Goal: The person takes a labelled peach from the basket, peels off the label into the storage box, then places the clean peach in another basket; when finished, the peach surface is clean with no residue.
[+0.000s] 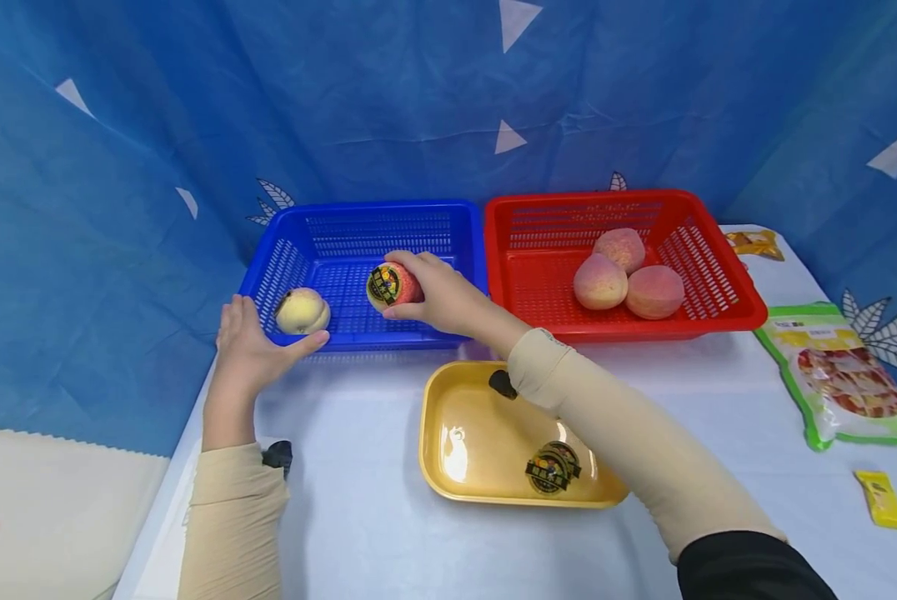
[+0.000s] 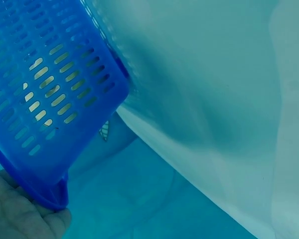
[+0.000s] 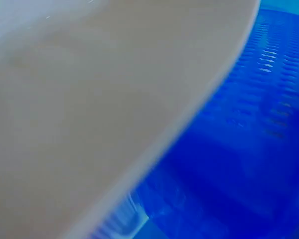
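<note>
Head view — right hand (image 1: 441, 296) fingers curl round the labelled peach (image 1: 392, 285) above the blue basket (image 1: 328, 337).

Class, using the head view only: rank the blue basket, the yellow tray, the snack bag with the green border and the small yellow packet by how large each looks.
1. blue basket
2. yellow tray; it lies nearer the camera, so the gap is unsure
3. snack bag with the green border
4. small yellow packet
</note>
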`<act>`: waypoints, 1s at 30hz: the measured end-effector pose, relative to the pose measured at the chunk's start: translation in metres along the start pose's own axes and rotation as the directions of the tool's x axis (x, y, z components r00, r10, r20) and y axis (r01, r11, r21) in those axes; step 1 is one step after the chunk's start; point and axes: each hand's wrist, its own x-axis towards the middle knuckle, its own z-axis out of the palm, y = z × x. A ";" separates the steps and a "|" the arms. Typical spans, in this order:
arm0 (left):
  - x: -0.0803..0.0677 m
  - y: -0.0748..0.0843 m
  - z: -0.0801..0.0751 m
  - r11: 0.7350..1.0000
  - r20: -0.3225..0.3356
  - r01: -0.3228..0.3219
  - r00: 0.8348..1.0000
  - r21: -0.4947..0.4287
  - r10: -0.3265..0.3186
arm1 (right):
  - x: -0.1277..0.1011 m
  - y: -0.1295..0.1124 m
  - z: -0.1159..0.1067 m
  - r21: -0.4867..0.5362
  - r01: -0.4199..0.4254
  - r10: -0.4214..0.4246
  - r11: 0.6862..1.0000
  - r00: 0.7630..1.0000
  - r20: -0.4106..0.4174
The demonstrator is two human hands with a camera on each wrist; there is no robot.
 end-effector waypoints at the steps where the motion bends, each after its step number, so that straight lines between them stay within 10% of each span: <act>1: 0.000 0.000 0.000 1.000 0.000 0.000 1.000 -0.001 0.000 | -0.003 0.000 -0.003 0.007 0.011 -0.011 1.000 1.000 -0.006; 18: -0.009 0.013 0.001 0.996 -0.090 -0.087 0.992 0.013 0.088 | -0.060 0.020 -0.049 0.207 0.087 -0.070 0.974 0.994 -0.087; 26: -0.034 0.069 0.014 0.950 -0.249 -0.306 0.927 -0.067 0.281 | -0.076 0.024 -0.056 0.187 0.124 -0.101 0.974 0.987 -0.128; 30: -0.048 0.101 0.028 0.870 -0.314 -0.471 0.856 -0.146 0.411 | -0.081 0.023 -0.058 0.190 0.139 -0.115 0.972 0.985 -0.130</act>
